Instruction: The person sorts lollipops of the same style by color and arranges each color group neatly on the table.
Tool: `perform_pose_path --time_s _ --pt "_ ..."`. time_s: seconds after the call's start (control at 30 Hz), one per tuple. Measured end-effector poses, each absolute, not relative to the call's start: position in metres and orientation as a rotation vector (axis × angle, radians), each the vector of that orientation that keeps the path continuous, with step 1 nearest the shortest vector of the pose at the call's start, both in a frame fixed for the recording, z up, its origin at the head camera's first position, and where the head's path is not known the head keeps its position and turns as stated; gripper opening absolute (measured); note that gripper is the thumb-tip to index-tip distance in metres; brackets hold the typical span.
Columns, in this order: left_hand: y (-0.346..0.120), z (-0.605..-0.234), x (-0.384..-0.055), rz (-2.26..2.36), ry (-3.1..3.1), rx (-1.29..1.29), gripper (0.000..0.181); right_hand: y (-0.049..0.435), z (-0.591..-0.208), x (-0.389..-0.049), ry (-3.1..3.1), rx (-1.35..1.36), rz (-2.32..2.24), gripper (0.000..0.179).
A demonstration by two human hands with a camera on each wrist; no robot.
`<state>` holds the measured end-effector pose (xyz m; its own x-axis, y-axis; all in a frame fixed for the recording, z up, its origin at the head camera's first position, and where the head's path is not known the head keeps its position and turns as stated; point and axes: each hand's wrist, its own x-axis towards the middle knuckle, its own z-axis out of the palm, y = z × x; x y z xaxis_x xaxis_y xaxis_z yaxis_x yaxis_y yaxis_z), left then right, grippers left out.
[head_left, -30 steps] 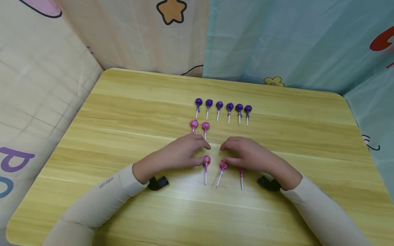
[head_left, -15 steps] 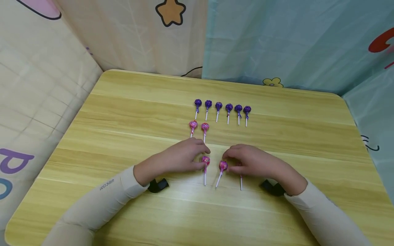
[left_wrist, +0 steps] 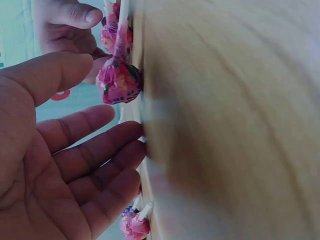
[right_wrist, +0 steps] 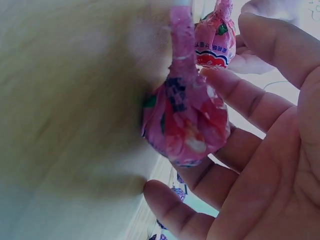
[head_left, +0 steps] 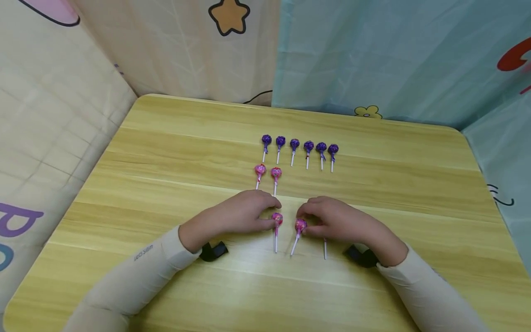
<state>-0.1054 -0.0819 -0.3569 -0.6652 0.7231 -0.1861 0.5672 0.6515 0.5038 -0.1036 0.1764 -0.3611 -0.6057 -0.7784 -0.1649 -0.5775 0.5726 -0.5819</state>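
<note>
My left hand (head_left: 249,211) curves loosely beside a pink-wrapped lollipop (head_left: 277,219), its thumb close to the candy head. In the left wrist view, the fingers are spread and relaxed below that lollipop (left_wrist: 119,84), holding nothing. Opposite it, my right hand (head_left: 337,220) arches over the table, thumb and index finger right at the head of a second pink lollipop (head_left: 300,225). Beneath this hand lies a third, only its white stick (head_left: 325,250) showing in the head view. In the right wrist view, a large pink lollipop head (right_wrist: 187,125) hangs before the palm, with loosely bent fingers behind it.
Several purple lollipops (head_left: 308,146) form a row farther back on the wooden table (head_left: 186,152). In front of their left end lie two pink ones (head_left: 260,170), close to my left knuckles. Patterned curtains (head_left: 356,55) border the table's far side.
Both hands have shifted slightly toward the table's front. The right hand now covers more of the third pink lollipop, leaving just its stick in sight. The lollipops keep their places.
</note>
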Motion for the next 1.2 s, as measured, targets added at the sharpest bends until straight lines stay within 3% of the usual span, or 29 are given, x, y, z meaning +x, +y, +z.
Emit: perform_pose_path --time_s 0.27,1.2 --pt "-0.0820 -0.3606 -0.1030 0.564 2.552 1.075 0.025 0.1758 -0.3590 -0.1033 2.383 -1.080 -0.665 0.015" --pt "-0.0759 -0.3587 -0.1028 0.456 2.608 1.102 0.017 0.1690 -0.3594 -0.1013 2.413 -1.119 -0.620 0.010"
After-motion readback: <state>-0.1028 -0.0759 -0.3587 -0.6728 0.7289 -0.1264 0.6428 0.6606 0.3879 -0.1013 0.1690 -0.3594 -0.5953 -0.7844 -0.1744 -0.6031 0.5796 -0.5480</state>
